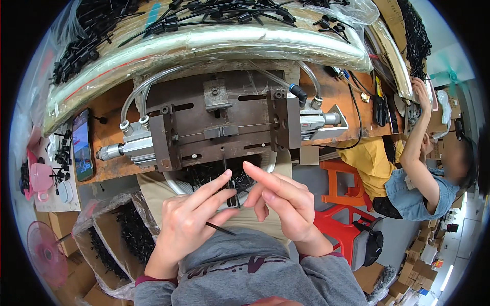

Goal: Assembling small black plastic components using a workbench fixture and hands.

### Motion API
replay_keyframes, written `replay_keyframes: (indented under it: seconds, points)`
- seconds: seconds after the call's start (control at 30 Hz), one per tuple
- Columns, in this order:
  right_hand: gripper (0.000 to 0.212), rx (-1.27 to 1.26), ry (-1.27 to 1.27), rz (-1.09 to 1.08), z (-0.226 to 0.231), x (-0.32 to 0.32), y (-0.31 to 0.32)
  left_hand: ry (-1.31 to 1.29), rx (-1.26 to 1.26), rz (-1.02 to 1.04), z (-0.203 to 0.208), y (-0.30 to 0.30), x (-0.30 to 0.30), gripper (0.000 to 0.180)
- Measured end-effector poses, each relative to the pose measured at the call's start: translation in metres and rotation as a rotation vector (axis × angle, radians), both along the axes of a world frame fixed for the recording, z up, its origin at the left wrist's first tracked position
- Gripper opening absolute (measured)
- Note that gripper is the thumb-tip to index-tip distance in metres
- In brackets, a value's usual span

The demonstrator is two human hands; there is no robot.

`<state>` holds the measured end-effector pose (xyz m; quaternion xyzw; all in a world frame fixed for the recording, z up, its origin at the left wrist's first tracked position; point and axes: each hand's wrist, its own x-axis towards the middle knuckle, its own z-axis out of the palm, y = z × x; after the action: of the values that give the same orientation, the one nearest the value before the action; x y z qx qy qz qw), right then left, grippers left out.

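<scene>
Left hand: the person's left hand (190, 219) is closed around a thin black rod (220, 228), whose free end slants out below the fingers, over the lap.
Right hand: the right hand (286, 204) has its index finger stretched forward and its thumb apart from that fingertip; nothing shows gripped there.
Between the hands: a narrow upright black piece (232, 191) beside the left fingertips (whether they touch it, one cannot tell).
Fixture: a dark metal plate (245, 108) on the wooden bench (329, 84), just beyond the hands, a small grey block (221, 132) at its middle.
Beneath: black parts (196, 176) heaped in a container at the lap, partly hidden.
Left side: a phone (82, 145) lying on the bench, a pink cup (42, 177) near it.
Right side: a co-worker (421, 178), one arm raised, by a red stool (337, 229).
</scene>
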<state>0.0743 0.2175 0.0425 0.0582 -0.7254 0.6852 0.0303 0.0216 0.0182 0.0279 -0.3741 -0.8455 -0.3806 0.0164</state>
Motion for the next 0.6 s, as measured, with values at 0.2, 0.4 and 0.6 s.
replay_keyframes:
  seconds: [0.2,0.4,0.6]
  points:
    - [0.063,0.039,0.098,0.073,0.000,0.001,0.003,-0.214,0.375,0.035,0.002,0.007,-0.001,0.059]
    - [0.069,0.176,0.194,0.098,-0.005,0.004,-0.002,-0.431,0.519,0.002,0.012,0.027,-0.001,0.075]
    - [0.067,0.222,0.306,0.079,-0.013,0.003,-0.005,-0.584,0.581,-0.026,0.002,0.026,0.002,0.041]
